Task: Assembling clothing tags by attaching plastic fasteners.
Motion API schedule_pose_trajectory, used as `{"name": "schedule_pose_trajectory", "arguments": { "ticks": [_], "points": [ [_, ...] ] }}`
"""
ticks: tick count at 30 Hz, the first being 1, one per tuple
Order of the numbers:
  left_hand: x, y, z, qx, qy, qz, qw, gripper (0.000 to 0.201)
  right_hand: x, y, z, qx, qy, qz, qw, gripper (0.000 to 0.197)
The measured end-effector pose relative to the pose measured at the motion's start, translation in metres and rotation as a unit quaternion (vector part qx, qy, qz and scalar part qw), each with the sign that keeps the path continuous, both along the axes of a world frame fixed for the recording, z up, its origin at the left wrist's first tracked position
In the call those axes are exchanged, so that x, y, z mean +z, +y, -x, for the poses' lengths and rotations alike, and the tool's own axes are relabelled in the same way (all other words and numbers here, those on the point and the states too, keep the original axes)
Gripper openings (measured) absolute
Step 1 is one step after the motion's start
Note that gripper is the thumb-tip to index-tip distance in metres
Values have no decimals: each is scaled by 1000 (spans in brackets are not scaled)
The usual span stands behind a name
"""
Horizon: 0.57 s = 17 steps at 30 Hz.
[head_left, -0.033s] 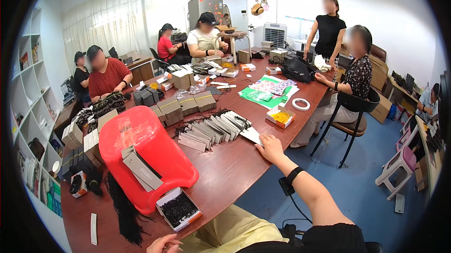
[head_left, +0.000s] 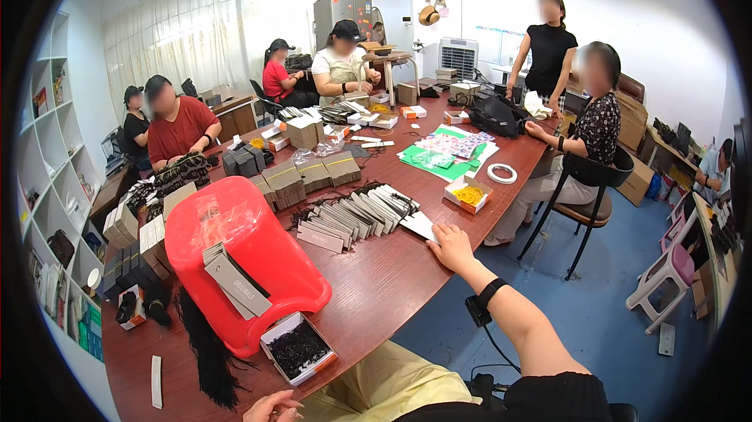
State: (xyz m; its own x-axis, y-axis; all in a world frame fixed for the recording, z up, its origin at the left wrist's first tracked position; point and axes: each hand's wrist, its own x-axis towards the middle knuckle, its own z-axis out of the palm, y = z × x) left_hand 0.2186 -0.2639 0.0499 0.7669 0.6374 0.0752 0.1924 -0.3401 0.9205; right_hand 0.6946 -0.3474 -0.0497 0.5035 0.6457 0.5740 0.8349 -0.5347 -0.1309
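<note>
My right hand (head_left: pixel 452 247) reaches over the table's right edge, its fingers closed over the near end of a white card (head_left: pixel 419 224). That card lies at the right end of a fanned row of grey and white hang tags (head_left: pixel 356 217) with black cords. How the thumb sits is hidden. At the bottom edge, partly cut off, my left hand (head_left: pixel 272 407) has its fingers loosely bent and apart, with nothing seen in them. It is nearest to an open box of small black pieces (head_left: pixel 298 348). A stack of grey tags (head_left: pixel 235 281) leans on an upturned red plastic stool (head_left: pixel 235 226).
Black cords (head_left: pixel 205 351) hang beside the red stool. Banded stacks of grey cards (head_left: pixel 313 174) stand behind the tag row. A box of yellow rubber bands (head_left: pixel 468 195) and a white tape roll (head_left: pixel 501 174) lie to the right. Several people sit or stand around the table.
</note>
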Motion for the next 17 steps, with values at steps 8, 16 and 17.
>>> {"name": "schedule_pose_trajectory", "arguments": {
  "ticks": [8,16,17],
  "points": [
    [-5,-4,12,43,20,18,999,26,1,-1,-19,23,34,19,999,45],
    [-4,-9,16,71,13,46,996,27,4,-4,-28,57,30,6,998,49],
    [-4,-9,17,71,14,46,996,27,5,-5,-27,52,45,17,997,49]
  ]
}}
